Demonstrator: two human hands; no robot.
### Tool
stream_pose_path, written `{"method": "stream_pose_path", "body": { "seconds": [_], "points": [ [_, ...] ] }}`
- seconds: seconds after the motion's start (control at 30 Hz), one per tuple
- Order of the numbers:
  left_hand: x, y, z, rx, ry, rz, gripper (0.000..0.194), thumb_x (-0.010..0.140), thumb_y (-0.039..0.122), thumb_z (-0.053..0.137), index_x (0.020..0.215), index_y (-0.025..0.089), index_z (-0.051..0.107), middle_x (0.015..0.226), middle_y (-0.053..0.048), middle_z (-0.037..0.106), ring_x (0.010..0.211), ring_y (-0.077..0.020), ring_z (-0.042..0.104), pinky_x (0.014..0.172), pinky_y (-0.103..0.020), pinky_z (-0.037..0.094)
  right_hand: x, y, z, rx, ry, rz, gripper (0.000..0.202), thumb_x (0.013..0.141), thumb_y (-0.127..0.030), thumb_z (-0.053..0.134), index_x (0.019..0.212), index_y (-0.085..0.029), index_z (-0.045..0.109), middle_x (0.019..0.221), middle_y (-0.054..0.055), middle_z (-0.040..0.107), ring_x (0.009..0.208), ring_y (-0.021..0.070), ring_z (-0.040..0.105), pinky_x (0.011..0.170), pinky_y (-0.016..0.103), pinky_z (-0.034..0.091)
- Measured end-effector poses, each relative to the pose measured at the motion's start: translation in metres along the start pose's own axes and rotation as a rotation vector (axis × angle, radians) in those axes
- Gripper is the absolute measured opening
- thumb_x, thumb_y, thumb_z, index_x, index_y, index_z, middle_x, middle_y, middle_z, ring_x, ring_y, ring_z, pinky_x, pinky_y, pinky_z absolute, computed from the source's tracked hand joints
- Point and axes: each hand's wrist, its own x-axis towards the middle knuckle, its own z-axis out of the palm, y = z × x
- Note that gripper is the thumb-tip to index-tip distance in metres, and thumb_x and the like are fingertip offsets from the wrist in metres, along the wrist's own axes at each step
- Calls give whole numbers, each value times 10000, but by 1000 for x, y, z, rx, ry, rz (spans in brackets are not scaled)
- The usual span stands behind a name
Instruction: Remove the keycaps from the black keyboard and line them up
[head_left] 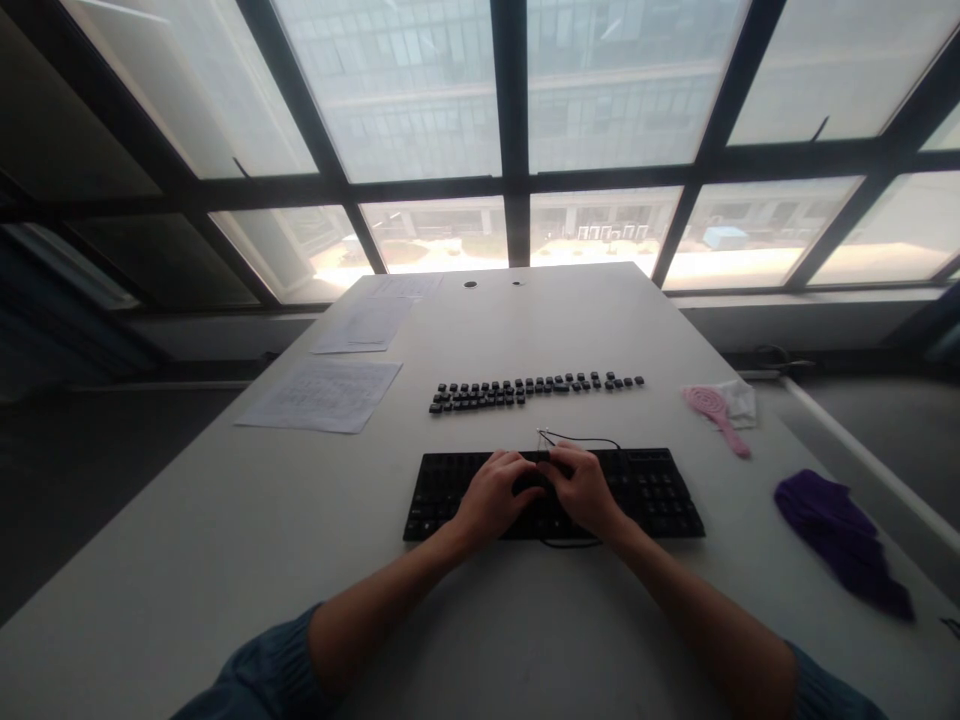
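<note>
The fingers of my left hand (491,497) and right hand (583,490) are bent close together over the black keyboard (553,521), on the near part of the surface (300,520); I cannot tell whether they grip anything. An uneven pull could tilt the keyboard, and a sudden release could knock the loose keycaps (518,383) lined up on its far side.

This looks to us like an office: white table (555,335), papers (322,396) left, keyboard (654,492) near, windows (394,90) far.
</note>
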Motion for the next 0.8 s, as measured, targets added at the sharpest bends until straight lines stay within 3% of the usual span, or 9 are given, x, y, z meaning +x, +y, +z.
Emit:
{"method": "stream_pose_path", "body": {
  "seconds": [0.33, 0.67, 0.8],
  "points": [
    [13, 3, -3, 77, -81, 51, 126, 838, 224, 674, 962, 230, 697, 975, -49, 677, 980, -234, 598, 906, -366, 480, -6, 3, 0, -33, -6, -67, 141, 880, -172, 588, 751, -200, 637, 746, 21, 593, 714, 181, 561, 669, 285, 428],
    [7, 4, 11, 102, -35, 126, 117, 902, 161, 561, 1009, 193, 596, 1084, -85, 634, 1051, -241, 582, 952, -388, 480, -6, -3, -2, 51, -4, -48, 178, 901, -228, 572, 755, -201, 669, 752, 42, 605, 718, 193, 573, 681, 309, 463],
    [5, 6, 9, 118, -36, 113, 55, 925, 185, 544, 973, 192, 567, 1034, -74, 614, 981, -229, 581, 901, -381, 495, -3, -7, -4, 40, 33, -27, 206, 889, -253, 580, 699, -200, 641, 705, 35, 582, 690, 190, 548, 659, 311, 455]
  ]
}}
